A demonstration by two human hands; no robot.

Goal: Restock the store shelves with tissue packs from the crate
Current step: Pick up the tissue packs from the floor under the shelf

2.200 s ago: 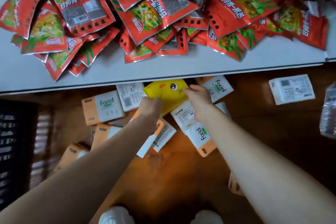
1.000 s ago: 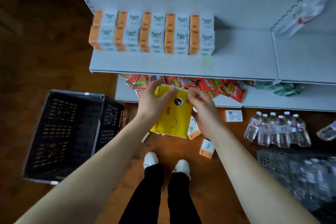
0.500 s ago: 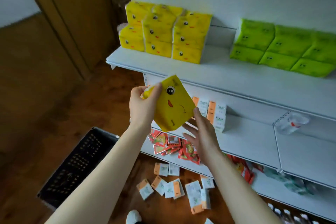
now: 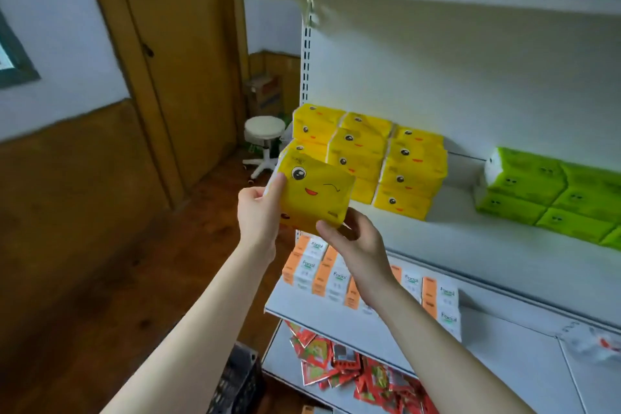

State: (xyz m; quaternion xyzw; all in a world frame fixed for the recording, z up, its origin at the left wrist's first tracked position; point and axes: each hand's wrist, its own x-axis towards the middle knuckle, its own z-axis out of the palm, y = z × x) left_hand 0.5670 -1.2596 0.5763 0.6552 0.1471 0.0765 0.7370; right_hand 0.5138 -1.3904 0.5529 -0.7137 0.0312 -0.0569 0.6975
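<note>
I hold a yellow tissue pack with a winking face in both hands, in the air just in front of the left end of the white shelf. My left hand grips its left edge, thumb on the front. My right hand holds its lower right corner from below. Behind it a stack of yellow tissue packs sits on that shelf. The dark crate shows at the bottom edge, mostly hidden by my left arm.
Green tissue packs lie further right on the same shelf. Orange-and-white facial tissue boxes line the shelf below, red snack bags the one under that. A white stool and a wooden door stand to the left.
Both hands picked the yellow pack off the floor pile, lifted it past the lower shelves, and brought it up in front of the yellow stack. My view rose with it.
</note>
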